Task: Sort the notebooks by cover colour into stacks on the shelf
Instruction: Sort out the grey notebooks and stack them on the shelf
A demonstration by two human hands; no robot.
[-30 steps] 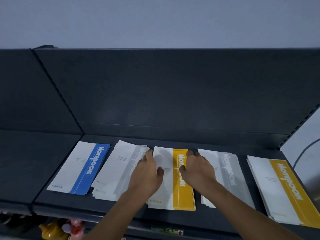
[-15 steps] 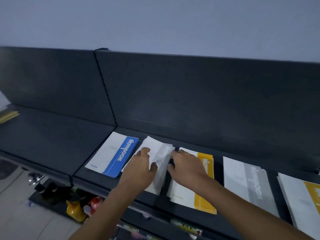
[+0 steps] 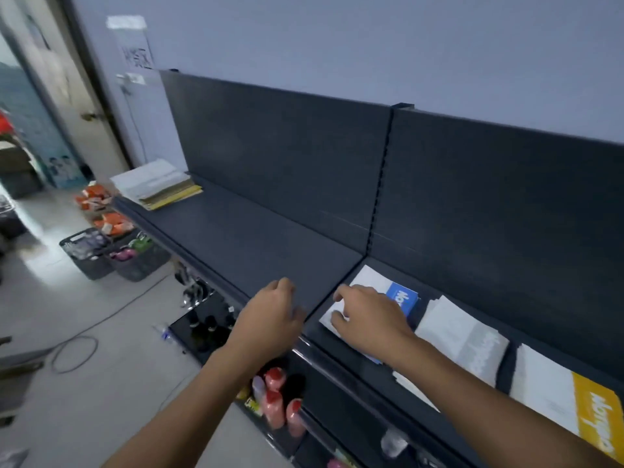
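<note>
The blue notebook stack [image 3: 401, 296] lies at the left end of the right shelf bay. My right hand [image 3: 368, 317] rests over its white part, fingers loosely bent, gripping nothing. My left hand [image 3: 273, 315] hovers empty above the front edge of the dark shelf [image 3: 253, 244], just left of the bay divider, its fingers loosely curled. To the right lie a grey notebook stack [image 3: 466, 336] and a yellow notebook stack [image 3: 574, 393]. A mixed pile of notebooks [image 3: 155, 184] sits at the shelf's far left end.
Red-capped bottles [image 3: 277, 396] stand on the lower shelf beneath my arms. Two dark baskets [image 3: 87, 251] with goods and a cable [image 3: 74, 352] are on the floor to the left. Orange packets [image 3: 94, 197] lie near the doorway.
My view has swung left. Both hands left the yellow and grey stacks and moved left: the right hand now rests on the blue stack, the left hovers past the divider.
</note>
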